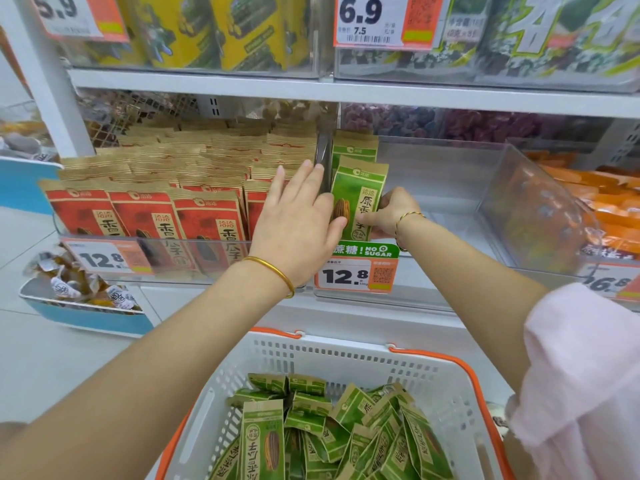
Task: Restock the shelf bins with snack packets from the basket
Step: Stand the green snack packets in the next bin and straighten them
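Your right hand [391,213] has its fingers [388,199] curled round the right edge of an upright green packet [360,199], a flat kraft-paper pouch with a crimped brown top and a glossy green face. Your left hand [298,216] lies flat beside it, fingers straight and close together along the divider; its thumb rests against the packet's lower left edge; that hand grips nothing.

The packet stands at the front left corner of the clear bin [502,188], a smooth transparent plastic box whose right front corner is rounded; a second green pouch [355,147] stands just behind it against the same left wall. The neighbouring bin on the left is packed with red packets [145,216] of the same ribbed paper, upright in tidy rows. A price tag [356,271] with a green header sits on the bin front, below your hands.

Beneath, the basket [346,355] is white perforated plastic with orange handles; loose green packets [329,427] lie heaped in it at all angles. A smooth gold bangle [273,271] circles your left wrist; a thin bracelet [408,216] circles your right; a pale pink sleeve [581,375] covers your right upper arm.
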